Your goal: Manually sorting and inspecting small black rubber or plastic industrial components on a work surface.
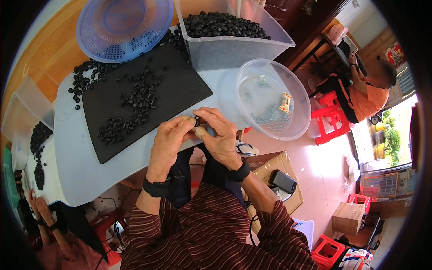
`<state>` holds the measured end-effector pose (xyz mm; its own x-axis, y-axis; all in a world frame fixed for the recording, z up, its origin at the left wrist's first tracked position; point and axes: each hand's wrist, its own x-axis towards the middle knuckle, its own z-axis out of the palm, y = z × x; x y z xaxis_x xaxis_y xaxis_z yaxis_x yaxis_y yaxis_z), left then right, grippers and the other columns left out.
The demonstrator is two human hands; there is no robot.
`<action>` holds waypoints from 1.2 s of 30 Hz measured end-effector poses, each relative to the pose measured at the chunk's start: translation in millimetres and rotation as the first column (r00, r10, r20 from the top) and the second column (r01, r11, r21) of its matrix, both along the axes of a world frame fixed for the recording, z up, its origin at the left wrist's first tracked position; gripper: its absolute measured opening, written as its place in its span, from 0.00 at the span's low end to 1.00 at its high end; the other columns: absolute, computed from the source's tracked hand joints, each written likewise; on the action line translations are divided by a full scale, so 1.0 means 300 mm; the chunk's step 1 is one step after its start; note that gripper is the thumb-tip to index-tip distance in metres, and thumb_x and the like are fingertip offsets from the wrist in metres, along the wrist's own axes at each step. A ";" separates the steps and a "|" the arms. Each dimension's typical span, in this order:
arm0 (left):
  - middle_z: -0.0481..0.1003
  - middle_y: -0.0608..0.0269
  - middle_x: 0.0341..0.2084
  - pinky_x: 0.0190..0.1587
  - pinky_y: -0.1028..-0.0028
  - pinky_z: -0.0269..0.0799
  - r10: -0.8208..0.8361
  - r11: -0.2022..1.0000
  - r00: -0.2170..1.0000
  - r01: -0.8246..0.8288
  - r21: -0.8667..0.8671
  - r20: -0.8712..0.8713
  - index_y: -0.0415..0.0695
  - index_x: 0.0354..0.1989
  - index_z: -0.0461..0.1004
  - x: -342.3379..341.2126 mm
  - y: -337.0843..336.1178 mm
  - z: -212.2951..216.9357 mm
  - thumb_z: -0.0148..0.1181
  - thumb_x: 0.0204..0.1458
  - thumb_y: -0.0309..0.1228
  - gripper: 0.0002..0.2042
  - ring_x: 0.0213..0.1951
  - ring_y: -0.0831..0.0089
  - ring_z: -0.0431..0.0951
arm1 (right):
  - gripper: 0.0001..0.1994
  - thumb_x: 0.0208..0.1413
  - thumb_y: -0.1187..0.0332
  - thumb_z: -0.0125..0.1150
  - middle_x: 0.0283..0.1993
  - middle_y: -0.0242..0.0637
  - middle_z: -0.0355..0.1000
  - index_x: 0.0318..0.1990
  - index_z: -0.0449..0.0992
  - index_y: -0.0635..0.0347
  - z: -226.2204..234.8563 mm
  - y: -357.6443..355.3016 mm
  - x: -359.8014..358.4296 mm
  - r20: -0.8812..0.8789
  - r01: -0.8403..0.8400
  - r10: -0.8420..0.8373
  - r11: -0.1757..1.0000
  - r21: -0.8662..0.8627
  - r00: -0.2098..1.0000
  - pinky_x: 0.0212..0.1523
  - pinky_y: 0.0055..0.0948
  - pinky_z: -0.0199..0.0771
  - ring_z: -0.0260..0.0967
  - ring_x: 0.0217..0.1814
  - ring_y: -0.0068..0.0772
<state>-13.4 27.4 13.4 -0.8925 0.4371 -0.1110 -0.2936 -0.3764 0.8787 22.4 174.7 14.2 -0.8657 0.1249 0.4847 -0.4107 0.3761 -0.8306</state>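
My left hand (167, 140) and my right hand (220, 134) meet in front of the table's near edge. Between their fingertips is a small black plastic part (197, 121), pinched from both sides; the fingers hide much of it. Beyond my left hand lies a black mat (180, 94), with many small black tubular pieces (139, 96) scattered over it. Closest to my right hand is a round clear tub (302, 118) holding small bluish pieces (270, 117) and a wrapped packet (285, 102).
A clear bin (234, 50) heaped with black round parts stands at the back, beside a blue perforated basket (123, 22). At the left, another person's hands (40, 207) are near loose black parts (38, 148). A cardboard box (288, 168) stands below my right arm. Someone sits at the right (369, 101).
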 end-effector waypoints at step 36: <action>0.74 0.65 0.28 0.39 0.77 0.76 -0.038 0.995 0.999 0.039 -0.092 0.011 0.33 0.33 0.75 -0.020 0.014 0.049 0.53 0.59 0.27 0.09 0.32 0.79 0.76 | 0.19 0.40 0.83 0.61 0.42 0.42 0.72 0.44 0.76 0.63 -0.029 -0.014 -0.011 -0.187 0.128 -0.115 0.990 0.058 0.975 0.35 0.30 0.73 0.70 0.37 0.41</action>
<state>-19.4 31.4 28.0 -0.8739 0.4587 -0.1609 -0.3148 -0.2818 0.9064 19.0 170.4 5.4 -0.7417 0.1846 0.6448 -0.5010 0.4866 -0.7157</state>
